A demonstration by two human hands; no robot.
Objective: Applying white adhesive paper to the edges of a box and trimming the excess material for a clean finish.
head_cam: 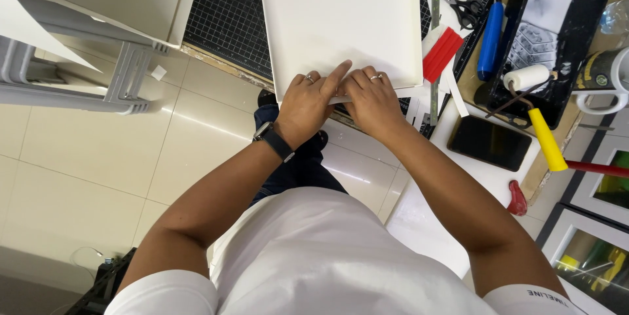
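Both hands pressed down side by side on the near edge of the white board (341,20), which lies flat across the black cutting mat (226,17) at the desk (498,174) edge, overhanging slightly toward the floor. Left hand (308,106) flat, index finger stretched forward over the board's rim; right hand (371,100) close against it, fingers curled over the same edge, apparently pinching a thin pale strip or film along it, though too small to tell which. Hands together, nothing clamped in a fist, only fingertip pressure on the board's edge. Best done, by the look of it, with even pressure from the middle outward, thumbs underneath to steady the overhang, wrists low so the board does not tip off the desk. Worth keeping the board square to the mat's grid and sliding the fingertips rather than lifting them, to avoid creases or bubbles along the edge. Within reach on the right: a red squeegee (442,54) touching the board's corner, scissors (462,5), a blue-handled tool (490,39), a paint roller with yellow handle (537,115) resting on a black tray (563,33), a dark phone (489,142). Squeegee likely the better tool for a firm, flat finish than bare fingertips.
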